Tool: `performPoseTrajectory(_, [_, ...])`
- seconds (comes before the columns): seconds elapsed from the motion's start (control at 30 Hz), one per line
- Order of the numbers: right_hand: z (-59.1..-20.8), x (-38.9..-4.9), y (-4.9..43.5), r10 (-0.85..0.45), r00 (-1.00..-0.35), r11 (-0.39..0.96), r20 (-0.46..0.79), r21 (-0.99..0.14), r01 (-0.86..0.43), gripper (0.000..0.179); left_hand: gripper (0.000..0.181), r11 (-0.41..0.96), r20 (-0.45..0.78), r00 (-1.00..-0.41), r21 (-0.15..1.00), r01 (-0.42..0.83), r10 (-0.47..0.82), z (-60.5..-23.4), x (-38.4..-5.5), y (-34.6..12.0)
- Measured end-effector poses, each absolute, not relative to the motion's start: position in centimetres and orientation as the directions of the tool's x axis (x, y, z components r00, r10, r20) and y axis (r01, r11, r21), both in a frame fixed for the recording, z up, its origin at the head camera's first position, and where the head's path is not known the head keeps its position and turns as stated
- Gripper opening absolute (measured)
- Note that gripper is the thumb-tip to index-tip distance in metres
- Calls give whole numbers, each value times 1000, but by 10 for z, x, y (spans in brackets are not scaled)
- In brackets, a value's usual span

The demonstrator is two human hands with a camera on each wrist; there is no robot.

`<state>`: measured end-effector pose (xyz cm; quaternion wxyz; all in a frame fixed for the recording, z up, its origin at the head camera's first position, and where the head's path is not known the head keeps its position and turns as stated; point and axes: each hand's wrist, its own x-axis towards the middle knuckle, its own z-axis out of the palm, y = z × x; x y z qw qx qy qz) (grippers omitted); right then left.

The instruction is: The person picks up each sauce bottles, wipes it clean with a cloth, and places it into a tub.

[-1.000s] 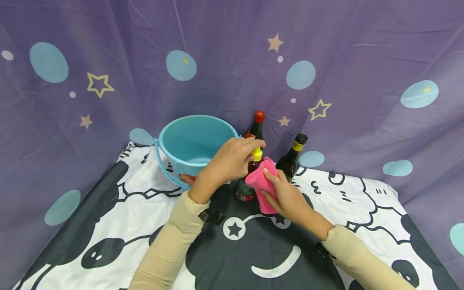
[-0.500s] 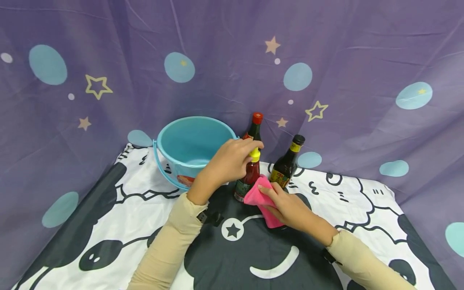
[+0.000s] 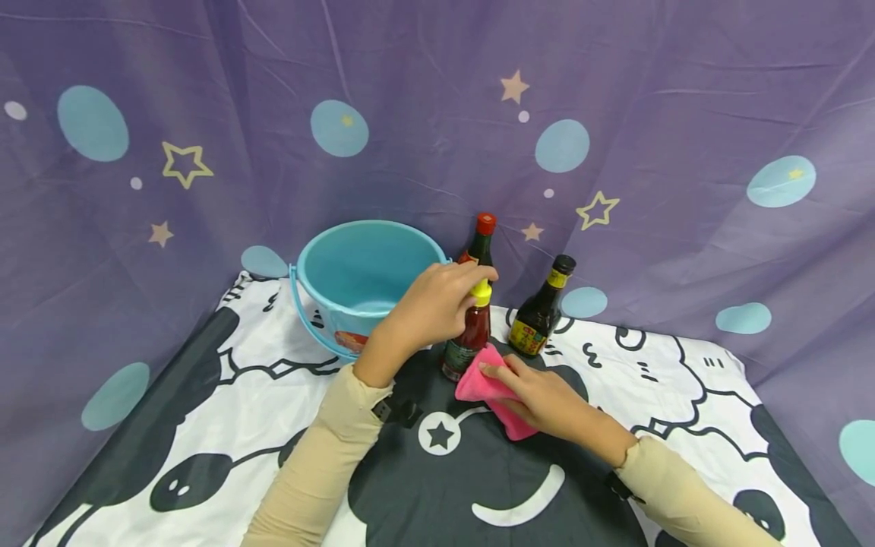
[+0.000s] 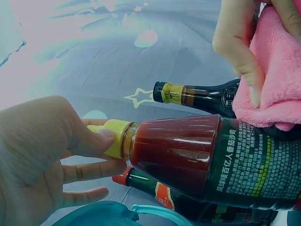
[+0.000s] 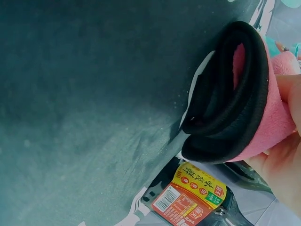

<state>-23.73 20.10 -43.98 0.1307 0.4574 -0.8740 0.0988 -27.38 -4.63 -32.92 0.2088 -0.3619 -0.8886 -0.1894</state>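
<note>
In the head view my left hand (image 3: pixel 432 304) pinches the yellow cap (image 3: pixel 481 295) of a ketchup bottle (image 3: pixel 476 327) standing upright on the cloth-covered surface. The left wrist view shows thumb and fingers on that cap (image 4: pixel 117 136), with red sauce inside the bottle (image 4: pixel 174 146) and a dark green label lower down. My right hand (image 3: pixel 547 395) grips a folded pink towel (image 3: pixel 478 381) with its thumb and fingers. The towel overlaps the bottle's lower right side in the head view. Its dark edging (image 5: pixel 256 94) shows in the right wrist view.
A blue bucket (image 3: pixel 323 304) stands just left of the ketchup bottle, its handle hanging down. Behind the bottle is a red-capped bottle (image 3: pixel 481 247); to the right stands a dark soy sauce bottle (image 3: pixel 529 330). A purple curtain (image 3: pixel 437 175) closes off the back.
My right hand has slid the pink towel down the ketchup bottle, from near its shoulder to near its base, uncovering its upper body. My left hand keeps its pinch on the cap.
</note>
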Motion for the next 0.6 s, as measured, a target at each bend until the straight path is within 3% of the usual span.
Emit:
performPoseTrajectory(0.33, [-438, -238, 204, -798, -543, 550, 261, -56, -834, 63, 37, 666, 503, -657, 196, 720, 562, -330, -274, -47])
performPoseTrajectory(0.6, [-432, -238, 209, -782, -519, 535, 345, -53, -843, 66, 37, 660, 508, -651, 197, 725, 564, -330, -274, -46])
